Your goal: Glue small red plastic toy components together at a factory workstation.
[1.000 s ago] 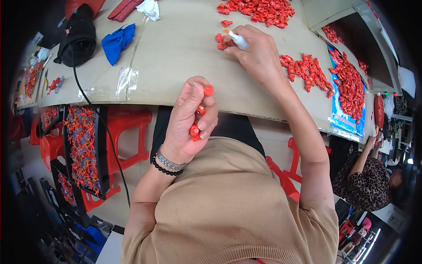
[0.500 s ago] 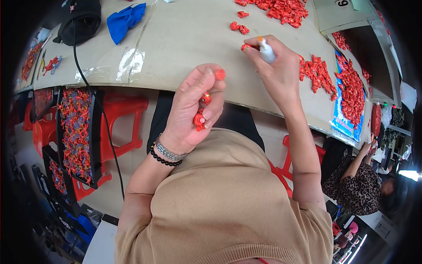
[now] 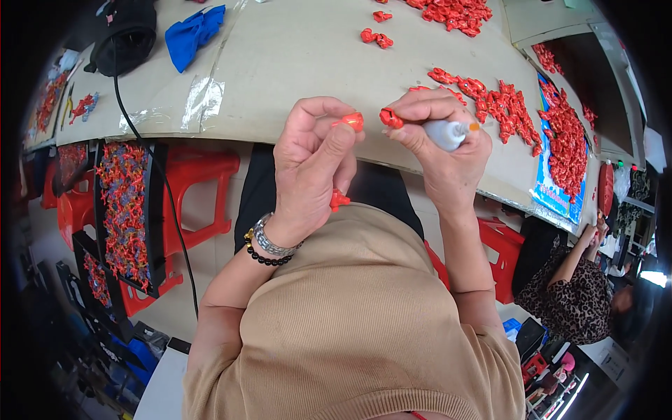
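Between the thumb and fingers of my left hand [image 3: 311, 157] is a small glossy red piece [image 3: 353, 122]. A second red piece [image 3: 339, 200] pokes out below, held against that palm. My right hand [image 3: 448, 150] pinches another small red part [image 3: 391, 117] at its fingertips, a short gap away from the left hand's piece. The same hand also grips a white squeeze bottle [image 3: 445, 134] with an orange tip, lying across the palm and pointing right. Both hands are above the table's near edge. What else the left palm may hold is hidden by the fingers.
Heaps of red pieces [image 3: 504, 105] lie on the table [image 3: 294, 63] to the right and far side. More cover a blue sheet [image 3: 560, 199]. A blue cloth [image 3: 194, 36] and a black bag with a cable sit far left. A co-worker [image 3: 577, 297] is at right.
My hands have come nearer each other. The bottle has swung from upright to pointing right. My left hand has turned, hiding most of its palm and the pieces there.
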### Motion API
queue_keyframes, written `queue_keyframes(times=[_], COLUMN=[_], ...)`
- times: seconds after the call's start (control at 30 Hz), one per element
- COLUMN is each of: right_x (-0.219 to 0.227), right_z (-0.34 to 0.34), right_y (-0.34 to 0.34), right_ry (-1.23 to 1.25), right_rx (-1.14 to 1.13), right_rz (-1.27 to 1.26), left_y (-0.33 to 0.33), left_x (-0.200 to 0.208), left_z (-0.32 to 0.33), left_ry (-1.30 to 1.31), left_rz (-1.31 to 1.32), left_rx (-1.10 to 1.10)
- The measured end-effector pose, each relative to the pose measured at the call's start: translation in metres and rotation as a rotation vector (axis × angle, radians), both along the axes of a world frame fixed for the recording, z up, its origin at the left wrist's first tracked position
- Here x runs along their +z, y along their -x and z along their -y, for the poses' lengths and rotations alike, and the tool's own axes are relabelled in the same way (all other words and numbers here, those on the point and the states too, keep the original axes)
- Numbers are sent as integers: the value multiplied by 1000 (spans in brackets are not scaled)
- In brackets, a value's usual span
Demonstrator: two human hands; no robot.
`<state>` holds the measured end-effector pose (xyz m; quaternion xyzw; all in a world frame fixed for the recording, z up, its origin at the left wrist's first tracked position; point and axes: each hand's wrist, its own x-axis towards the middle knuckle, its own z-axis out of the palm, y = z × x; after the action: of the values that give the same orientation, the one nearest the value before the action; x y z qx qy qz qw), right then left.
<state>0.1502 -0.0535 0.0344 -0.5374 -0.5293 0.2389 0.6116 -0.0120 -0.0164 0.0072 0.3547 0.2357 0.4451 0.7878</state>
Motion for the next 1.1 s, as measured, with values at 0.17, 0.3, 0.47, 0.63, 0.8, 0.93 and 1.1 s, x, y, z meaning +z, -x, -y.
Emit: queue_keyframes(times=[0.17,0.3,0.47,0.63,0.8,0.93,1.1], right_x=[3,2,0,1,2,2,-4], right_z=[3,6,6,8,10,10,11], right_y=[3,9,10,10,10,9,5], right_ry=[-185,-222,-234,-220,-215,-208,-185], right_rx=[-39,-86,-84,-74,-43,-22,42], right_rz=[394,451,448,449,462,481,449], left_y=[-2,-3,-4,-3,0,1,2], left_x=[-2,-3,-3,-5,-10,-10,-10], left_z=[3,5,6,6,3,3,1], left_ry=[0,3,-7,-45,-155,-191,-253], left_rz=[-2,2,15,17,-18,-58,-91], left_rx=[10,0,2,0,-27,-14,-9])
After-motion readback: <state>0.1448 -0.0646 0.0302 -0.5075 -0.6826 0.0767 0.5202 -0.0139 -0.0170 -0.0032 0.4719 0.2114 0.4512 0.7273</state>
